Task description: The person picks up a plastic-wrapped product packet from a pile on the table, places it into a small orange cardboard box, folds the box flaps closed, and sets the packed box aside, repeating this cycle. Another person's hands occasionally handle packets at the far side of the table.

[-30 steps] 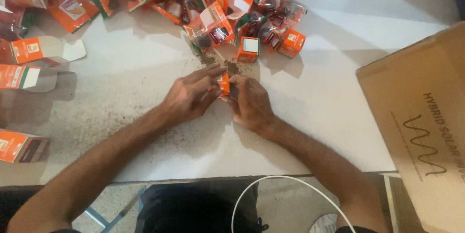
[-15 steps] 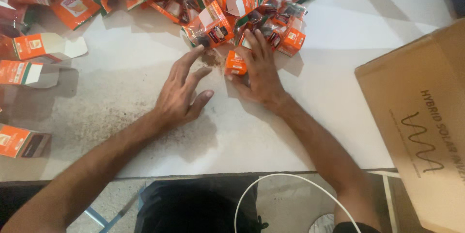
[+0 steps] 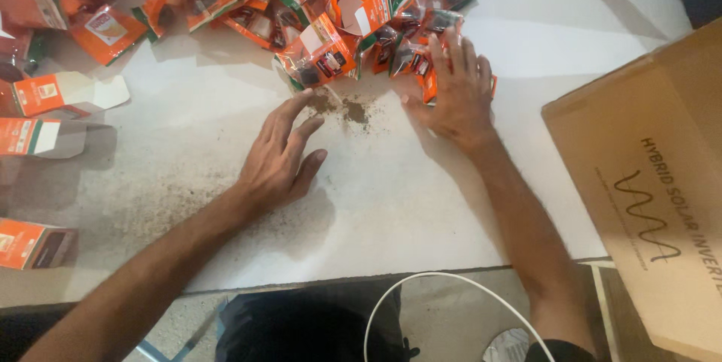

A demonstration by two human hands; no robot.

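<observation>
Along the left edge of the white table (image 3: 188, 151) lie three small orange boxes: one with its flap open (image 3: 64, 93), one below it (image 3: 34, 137), and a third near the front edge with its dark end showing (image 3: 30, 243). Further in, the left hand (image 3: 280, 157) lies palm down on the bare table, fingers (image 3: 289, 110) spread apart and holding nothing, their tips pointing up toward a smear of brown dust (image 3: 346, 110) just beyond them. Across the top runs a heap of orange packets (image 3: 316, 54) and little boxes, jumbled and overlapping, so single pieces are hard to tell apart. The right hand (image 3: 455, 95) rests flat on the right end of that heap, fingers spread, pressing down on an orange packet (image 3: 430, 85) whose edge peeps out beside the thumb; the fingers cover it and do not close round it. The two hands are well apart, with the dust between them. At the far right a large brown carton (image 3: 647, 181) stands tilted, overhanging the table's edge. Below the table a thin white cable (image 3: 421, 279) loops across the floor.
</observation>
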